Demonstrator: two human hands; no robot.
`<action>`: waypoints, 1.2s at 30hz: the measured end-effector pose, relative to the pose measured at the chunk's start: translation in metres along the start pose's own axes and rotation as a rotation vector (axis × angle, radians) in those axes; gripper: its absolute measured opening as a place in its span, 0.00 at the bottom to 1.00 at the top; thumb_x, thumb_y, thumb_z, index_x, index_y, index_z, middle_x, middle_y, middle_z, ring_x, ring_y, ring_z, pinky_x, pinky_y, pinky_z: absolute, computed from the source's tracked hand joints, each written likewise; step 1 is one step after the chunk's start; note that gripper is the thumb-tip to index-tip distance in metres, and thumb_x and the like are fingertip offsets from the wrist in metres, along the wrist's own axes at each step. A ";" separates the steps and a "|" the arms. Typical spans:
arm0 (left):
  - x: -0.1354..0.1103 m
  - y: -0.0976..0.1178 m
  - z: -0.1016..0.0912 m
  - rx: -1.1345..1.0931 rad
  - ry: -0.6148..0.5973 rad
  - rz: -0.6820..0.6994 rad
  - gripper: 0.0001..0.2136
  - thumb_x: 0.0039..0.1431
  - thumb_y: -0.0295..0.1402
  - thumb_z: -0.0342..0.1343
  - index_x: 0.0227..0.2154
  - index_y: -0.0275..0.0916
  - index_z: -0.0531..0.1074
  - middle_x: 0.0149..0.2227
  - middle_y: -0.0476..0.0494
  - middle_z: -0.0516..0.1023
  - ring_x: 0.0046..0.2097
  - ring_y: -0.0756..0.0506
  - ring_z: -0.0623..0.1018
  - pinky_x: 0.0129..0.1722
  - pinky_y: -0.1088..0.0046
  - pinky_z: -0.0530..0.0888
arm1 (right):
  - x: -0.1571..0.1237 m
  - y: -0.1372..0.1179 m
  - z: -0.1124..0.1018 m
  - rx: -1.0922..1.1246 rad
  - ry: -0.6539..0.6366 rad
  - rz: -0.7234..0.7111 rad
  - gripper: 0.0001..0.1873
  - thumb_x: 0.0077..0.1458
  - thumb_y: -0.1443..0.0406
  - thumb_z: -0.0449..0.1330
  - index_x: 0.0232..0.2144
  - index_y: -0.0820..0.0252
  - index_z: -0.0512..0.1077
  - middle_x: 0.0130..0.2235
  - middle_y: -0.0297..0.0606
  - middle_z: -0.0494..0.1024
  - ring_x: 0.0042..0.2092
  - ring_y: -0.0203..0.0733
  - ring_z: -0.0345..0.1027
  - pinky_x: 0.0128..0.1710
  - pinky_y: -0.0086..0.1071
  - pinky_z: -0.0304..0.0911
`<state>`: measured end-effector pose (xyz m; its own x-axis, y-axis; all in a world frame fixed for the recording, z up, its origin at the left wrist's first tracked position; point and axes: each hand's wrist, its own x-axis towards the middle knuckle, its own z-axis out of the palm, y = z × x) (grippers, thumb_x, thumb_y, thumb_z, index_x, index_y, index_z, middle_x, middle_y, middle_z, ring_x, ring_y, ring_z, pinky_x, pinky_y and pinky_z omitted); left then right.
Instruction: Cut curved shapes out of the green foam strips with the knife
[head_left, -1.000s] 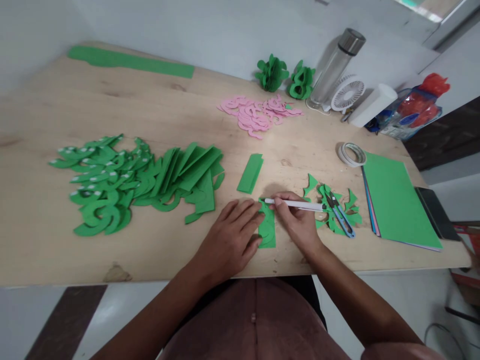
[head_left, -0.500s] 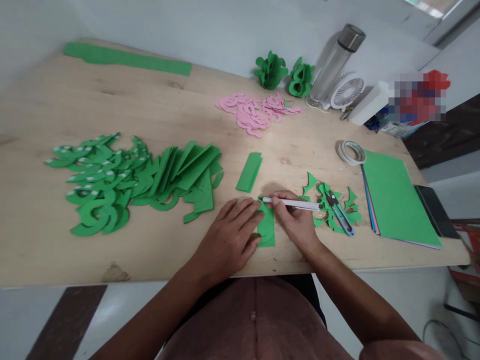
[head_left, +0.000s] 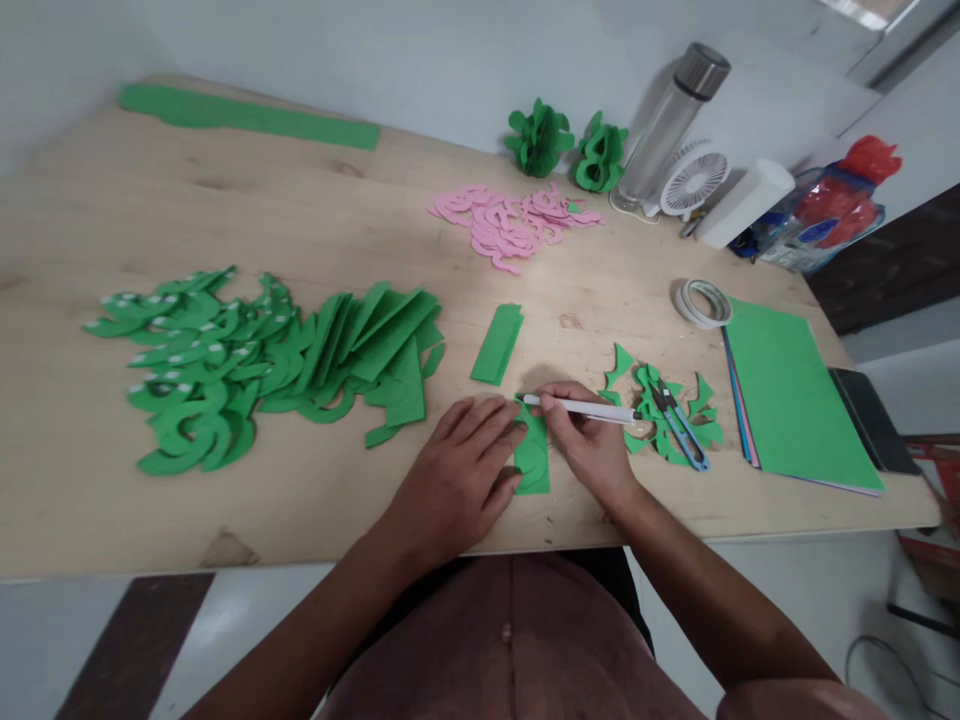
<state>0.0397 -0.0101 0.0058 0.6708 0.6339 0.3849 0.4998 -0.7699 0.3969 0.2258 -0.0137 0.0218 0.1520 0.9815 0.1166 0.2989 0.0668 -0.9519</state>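
Observation:
Under the fingers of my left hand (head_left: 465, 475) lies a green paper piece (head_left: 532, 468) with a curved shape on it. That hand rests flat, its fingers stretched over the paper's left side. My right hand (head_left: 592, 435) grips a white pen (head_left: 589, 408), its tip at the top edge of the green paper. Just above is a folded green paper strip (head_left: 498, 345). To the left are folded green papers (head_left: 375, 335) and a pile of cut green curved pieces (head_left: 202, 370), some with white patches.
Blue thread snips (head_left: 681, 425) lie on green scraps at the right. Beyond are tape rolls (head_left: 703, 303), a stack of coloured sheets (head_left: 795, 390) and a dark phone-like slab (head_left: 874, 420). Pink cutouts (head_left: 510, 222), a bottle (head_left: 671, 125) and a small fan (head_left: 695, 178) stand or lie at the back.
The view has shifted very slightly. Both hands, the pen and the green paper stay in nearly the same place.

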 end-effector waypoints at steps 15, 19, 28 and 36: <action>0.000 0.000 0.001 0.006 0.012 0.013 0.17 0.66 0.32 0.48 0.53 0.33 0.71 0.59 0.32 0.73 0.62 0.36 0.70 0.63 0.48 0.66 | -0.005 -0.002 -0.001 -0.088 0.006 -0.059 0.07 0.59 0.62 0.60 0.34 0.56 0.77 0.32 0.36 0.82 0.34 0.39 0.75 0.36 0.33 0.72; 0.001 0.000 0.000 -0.001 0.015 0.014 0.16 0.66 0.32 0.48 0.53 0.32 0.72 0.59 0.32 0.73 0.62 0.35 0.70 0.63 0.48 0.66 | -0.008 -0.002 -0.003 -0.093 0.003 -0.072 0.07 0.60 0.62 0.59 0.34 0.56 0.77 0.33 0.36 0.82 0.35 0.39 0.76 0.35 0.31 0.72; -0.001 0.000 0.000 0.003 0.008 0.010 0.16 0.67 0.32 0.48 0.53 0.33 0.72 0.60 0.33 0.73 0.63 0.36 0.69 0.63 0.48 0.65 | -0.011 -0.005 -0.006 -0.151 0.006 -0.072 0.09 0.61 0.60 0.59 0.35 0.56 0.77 0.32 0.36 0.82 0.33 0.40 0.76 0.33 0.31 0.71; -0.001 -0.001 0.002 0.015 0.012 0.023 0.16 0.67 0.32 0.48 0.53 0.32 0.72 0.59 0.32 0.73 0.62 0.35 0.70 0.63 0.47 0.66 | -0.014 -0.006 -0.007 -0.170 0.010 -0.113 0.07 0.61 0.62 0.59 0.35 0.56 0.77 0.33 0.37 0.83 0.34 0.40 0.77 0.35 0.33 0.71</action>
<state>0.0396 -0.0100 0.0036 0.6754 0.6172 0.4036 0.4928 -0.7849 0.3756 0.2287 -0.0288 0.0274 0.1180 0.9674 0.2239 0.4693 0.1444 -0.8712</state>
